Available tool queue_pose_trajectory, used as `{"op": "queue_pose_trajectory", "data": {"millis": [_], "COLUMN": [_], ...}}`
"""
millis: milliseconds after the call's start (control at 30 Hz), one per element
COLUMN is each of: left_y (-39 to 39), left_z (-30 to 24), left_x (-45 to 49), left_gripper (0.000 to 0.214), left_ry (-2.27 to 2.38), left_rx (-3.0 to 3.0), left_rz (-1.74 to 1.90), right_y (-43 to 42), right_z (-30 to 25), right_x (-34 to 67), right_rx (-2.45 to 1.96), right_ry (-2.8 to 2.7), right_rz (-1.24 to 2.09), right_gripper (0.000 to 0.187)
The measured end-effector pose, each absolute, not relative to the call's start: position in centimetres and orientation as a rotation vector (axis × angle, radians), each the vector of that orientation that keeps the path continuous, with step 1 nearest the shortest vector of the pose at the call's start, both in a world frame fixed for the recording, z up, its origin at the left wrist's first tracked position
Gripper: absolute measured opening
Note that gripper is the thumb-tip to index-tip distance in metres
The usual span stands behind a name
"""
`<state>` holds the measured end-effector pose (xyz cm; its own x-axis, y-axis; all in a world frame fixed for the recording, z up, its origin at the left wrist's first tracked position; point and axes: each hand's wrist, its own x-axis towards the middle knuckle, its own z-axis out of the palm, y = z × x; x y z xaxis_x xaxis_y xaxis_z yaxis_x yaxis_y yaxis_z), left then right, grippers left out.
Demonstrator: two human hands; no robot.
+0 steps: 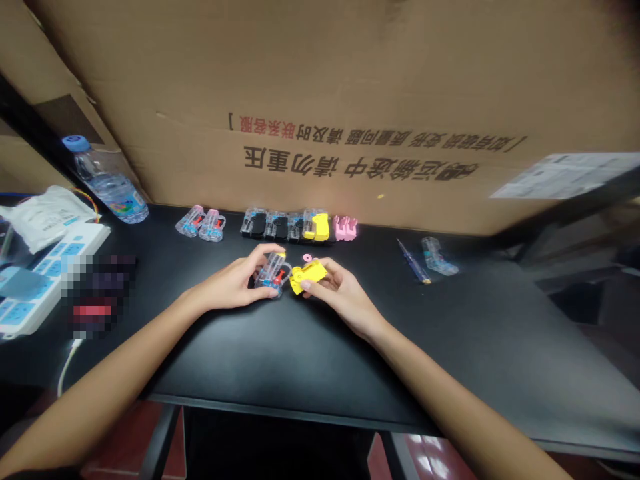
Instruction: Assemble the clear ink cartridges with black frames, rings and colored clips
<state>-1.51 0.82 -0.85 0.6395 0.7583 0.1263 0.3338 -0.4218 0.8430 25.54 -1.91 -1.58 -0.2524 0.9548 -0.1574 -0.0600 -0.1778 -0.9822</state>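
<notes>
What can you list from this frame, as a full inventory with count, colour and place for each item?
Cardboard: sheet, brown, behind table
Paper: 1, whitish, cardboard's right
Table: 1, black, below
Bottle: 1, clear, blue cap, back left
Bag: 1, white, far left
Power strip: 1, white and blue, left
Pixelated item: 1, dark and red, left
Cable: 1, white, below pixelated item
Pink-topped pieces: 2, mostly clear, back left
Row of pieces: count unclear, clear, black, yellow, back centre
Pink part: count unclear, row's right end
Pink ring: 1, behind hands
Screwdriver: 1, bluish, right
Clear piece: 1, bluish inside, beside screwdriver
Held assembly: 1, clear, red, blue, centre
Yellow part: 1, centre
Left hand: 1, bare, holding assembly
Right hand: 1, bare, holding yellow part
</notes>
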Motion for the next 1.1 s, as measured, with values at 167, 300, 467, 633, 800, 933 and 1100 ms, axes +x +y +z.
{"op": "queue_pose_trajectory", "data": {"millis": [167,300,467,633,800,933,1100], "left_y": [0.4,0.5,0.6,0.5,0.5,0.4,0.4], "left_z": [-1.8,-2.5,-2.7,-3.0,-3.2,-3.0,-2.8], "left_x": [-0.7,-0.3,0.1,0.7,0.9,0.9,0.9], "left_gripper": [0.087,0.077,0.058,0.056,0.061,0.061,0.062], "left_ry": [0.859,0.870,0.824,0.832,0.880,0.889,0.877], "left_rx": [1.967,1.871,1.744,1.625,1.631,1.653,1.665], "left_rz": [0.706,0.721,0.729,0.733,0.722,0.716,0.700], "right_y": [-1.8,-1.9,-2.1,-2.1,-2.2,-2.1,-2.2], "right_z": [-2.3,-2.3,-2.3,-2.3,-2.3,-2.4,-2.7], "right_x": [25.8,25.7,25.4,25.3,25.1,25.0,25.0], "right_rx": [-1.148,-1.182,-1.186,-1.181,-1.187,-1.177,-1.185], "right_ry": [-1.311,-1.448,-1.454,-1.474,-1.432,-1.412,-1.456], "right_rz": [1.489,1.434,1.387,1.367,1.370,1.377,1.320], "right_gripper": [0.056,0.049,0.046,0.047,0.046,0.044,0.045]}}
